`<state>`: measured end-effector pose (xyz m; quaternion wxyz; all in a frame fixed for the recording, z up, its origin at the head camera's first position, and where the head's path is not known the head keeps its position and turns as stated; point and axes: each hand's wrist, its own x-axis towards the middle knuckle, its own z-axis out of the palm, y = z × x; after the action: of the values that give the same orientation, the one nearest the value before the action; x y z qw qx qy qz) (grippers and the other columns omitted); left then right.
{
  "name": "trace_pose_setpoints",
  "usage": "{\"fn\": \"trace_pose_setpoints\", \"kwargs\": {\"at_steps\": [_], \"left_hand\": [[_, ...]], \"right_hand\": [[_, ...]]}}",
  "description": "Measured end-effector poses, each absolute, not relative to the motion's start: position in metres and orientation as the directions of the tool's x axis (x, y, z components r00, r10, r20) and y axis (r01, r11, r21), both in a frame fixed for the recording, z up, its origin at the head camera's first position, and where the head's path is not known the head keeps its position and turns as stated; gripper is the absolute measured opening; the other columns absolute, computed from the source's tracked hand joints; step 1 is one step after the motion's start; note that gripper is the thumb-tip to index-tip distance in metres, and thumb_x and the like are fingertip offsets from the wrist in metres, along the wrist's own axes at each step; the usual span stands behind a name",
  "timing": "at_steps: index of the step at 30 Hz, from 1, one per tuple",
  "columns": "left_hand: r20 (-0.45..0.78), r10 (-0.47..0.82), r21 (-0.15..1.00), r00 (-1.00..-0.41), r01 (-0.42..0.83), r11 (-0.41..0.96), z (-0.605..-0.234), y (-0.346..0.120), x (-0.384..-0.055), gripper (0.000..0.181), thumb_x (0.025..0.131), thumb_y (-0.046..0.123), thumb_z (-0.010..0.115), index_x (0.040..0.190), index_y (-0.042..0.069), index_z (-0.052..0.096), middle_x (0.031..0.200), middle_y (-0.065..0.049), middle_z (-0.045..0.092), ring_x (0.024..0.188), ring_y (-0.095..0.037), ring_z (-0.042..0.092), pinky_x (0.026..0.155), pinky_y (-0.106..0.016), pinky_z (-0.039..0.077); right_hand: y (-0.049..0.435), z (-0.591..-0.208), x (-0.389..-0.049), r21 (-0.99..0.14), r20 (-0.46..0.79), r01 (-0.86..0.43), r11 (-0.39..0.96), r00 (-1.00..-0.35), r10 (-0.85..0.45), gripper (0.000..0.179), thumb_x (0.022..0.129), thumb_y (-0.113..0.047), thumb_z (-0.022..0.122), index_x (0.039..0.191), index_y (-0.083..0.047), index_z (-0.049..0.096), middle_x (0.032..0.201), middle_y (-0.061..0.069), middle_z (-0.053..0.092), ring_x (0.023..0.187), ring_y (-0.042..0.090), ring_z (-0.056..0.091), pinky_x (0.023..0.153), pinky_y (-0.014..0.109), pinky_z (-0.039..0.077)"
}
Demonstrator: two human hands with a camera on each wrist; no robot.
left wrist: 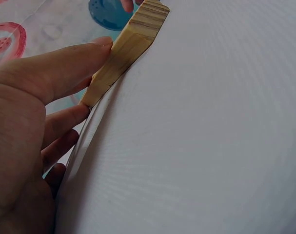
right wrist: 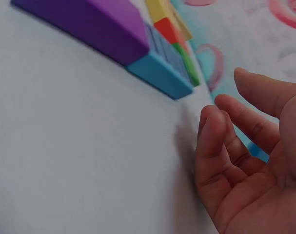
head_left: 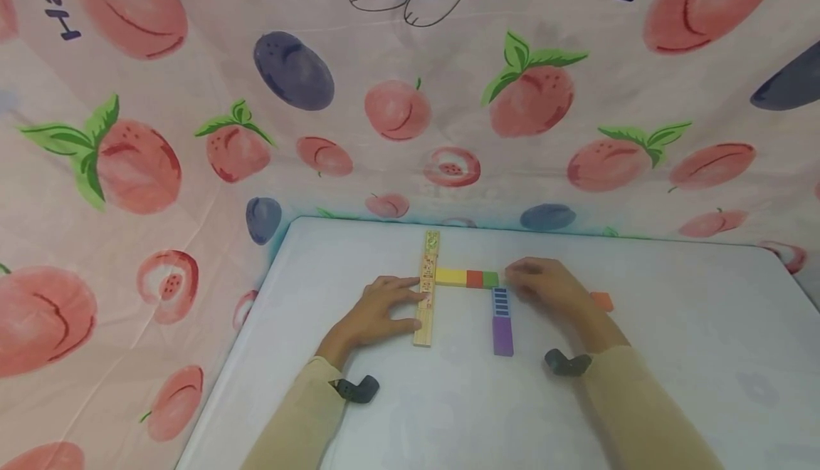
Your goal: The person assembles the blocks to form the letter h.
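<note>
A line of light wooden blocks [head_left: 423, 327], part of it printed with red and green marks, lies lengthwise on the white table. The fingertips of my left hand [head_left: 381, 311] touch its left side; in the left wrist view the thumb [left wrist: 82, 61] rests against the plain wood. From the line's right side runs a row of a yellow block [head_left: 451, 277], a red block [head_left: 474, 279] and a green block [head_left: 490, 280]. Below the green end come a blue block [head_left: 501, 301] with dark bars and a purple block [head_left: 502, 336]. My right hand [head_left: 547, 281] hovers just right of the green block, fingers loosely bent, holding nothing.
An orange block [head_left: 602, 302] lies beside the right forearm, partly hidden by it. A fruit-printed cloth [head_left: 448, 50] hangs behind and left of the white table [head_left: 435, 413]. Each wrist carries a small black camera [head_left: 566, 363].
</note>
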<state>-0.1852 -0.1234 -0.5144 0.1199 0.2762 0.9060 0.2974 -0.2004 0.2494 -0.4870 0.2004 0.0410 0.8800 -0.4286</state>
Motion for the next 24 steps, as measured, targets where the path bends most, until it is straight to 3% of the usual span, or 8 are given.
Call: {"fn": "trace_pose_setpoints", "kwargs": {"at_steps": [8, 12, 17, 24], "left_hand": [[-0.053, 0.569, 0.605, -0.820, 0.428, 0.672, -0.515, -0.123, -0.186, 0.055, 0.089, 0.053, 0.073, 0.140, 0.037, 0.062, 0.160, 0.014, 0.044, 0.146, -0.017, 0.036, 0.118, -0.048, 0.029], [-0.054, 0.567, 0.604, -0.822, 0.425, 0.675, -0.515, -0.123, -0.185, 0.054, 0.089, 0.052, 0.073, 0.140, 0.036, 0.063, 0.159, 0.014, 0.044, 0.146, -0.017, 0.036, 0.118, -0.049, 0.028], [-0.065, 0.560, 0.601, -0.826, 0.416, 0.683, -0.515, -0.122, -0.185, 0.055, 0.089, 0.052, 0.073, 0.140, 0.037, 0.062, 0.160, 0.014, 0.044, 0.146, -0.017, 0.035, 0.119, -0.049, 0.028], [-0.066, 0.560, 0.603, -0.826, 0.414, 0.682, -0.514, -0.122, -0.185, 0.055, 0.089, 0.052, 0.073, 0.141, 0.037, 0.062, 0.159, 0.014, 0.044, 0.146, -0.016, 0.035, 0.119, -0.049, 0.028]], "right_hand": [[0.283, -0.450, -0.182, -0.705, -0.245, 0.126, 0.698, -0.967, -0.074, 0.056, 0.103, -0.052, 0.054, 0.139, -0.011, 0.061, 0.133, 0.016, 0.066, 0.112, 0.031, 0.062, 0.086, 0.040, 0.056], [0.307, -0.442, -0.176, -0.640, -0.204, 0.125, 0.758, -0.979, -0.010, 0.060, 0.102, -0.055, 0.052, 0.138, -0.008, 0.061, 0.132, 0.021, 0.064, 0.112, 0.035, 0.060, 0.077, 0.037, 0.053], [0.343, -0.449, -0.171, -0.570, -0.223, 0.181, 0.802, -0.973, 0.060, 0.064, 0.101, -0.059, 0.049, 0.137, -0.007, 0.061, 0.135, 0.025, 0.058, 0.114, 0.040, 0.056, 0.077, 0.043, 0.049], [0.377, -0.465, -0.163, -0.555, -0.284, 0.192, 0.810, -0.958, 0.032, 0.065, 0.102, -0.056, 0.051, 0.139, -0.002, 0.059, 0.143, 0.031, 0.053, 0.124, 0.050, 0.052, 0.087, 0.058, 0.051]]}}
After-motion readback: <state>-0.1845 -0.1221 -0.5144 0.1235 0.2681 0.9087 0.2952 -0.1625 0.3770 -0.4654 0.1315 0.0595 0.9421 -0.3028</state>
